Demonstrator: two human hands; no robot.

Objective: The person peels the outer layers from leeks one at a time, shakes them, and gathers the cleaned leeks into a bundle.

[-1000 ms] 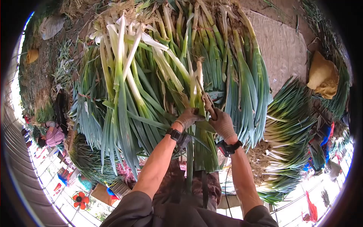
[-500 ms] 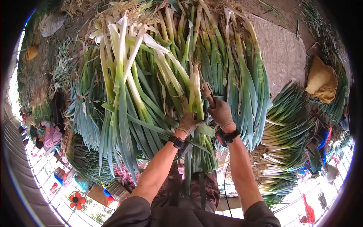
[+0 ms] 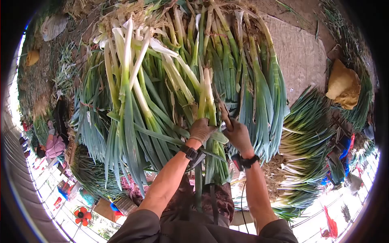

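My left hand point(image 3: 201, 130), in a brownish knit glove, is closed around a small bunch of leeks point(image 3: 208, 93) whose pale stems point up and away from me. Just right of it, my gloved right hand point(image 3: 238, 135) grips the handle of a dark, narrow tool point(image 3: 223, 108). The tool's far end lies beside the stems; whether it touches them I cannot tell. Beneath and around both hands spreads a large heap of leeks point(image 3: 142, 105), roots at the far side and green leaves toward me.
More leeks point(image 3: 306, 150) are piled at the right. A flat brown sheet point(image 3: 302, 60) lies beyond, near a yellow-brown crumpled piece point(image 3: 343, 85). A person in pink point(image 3: 54, 146) is at the far left. A thin cable hangs by my right forearm.
My right hand has moved slightly down toward me with the tool, away from the stems. My left hand keeps its hold on the bunch. The view has shifted slightly.
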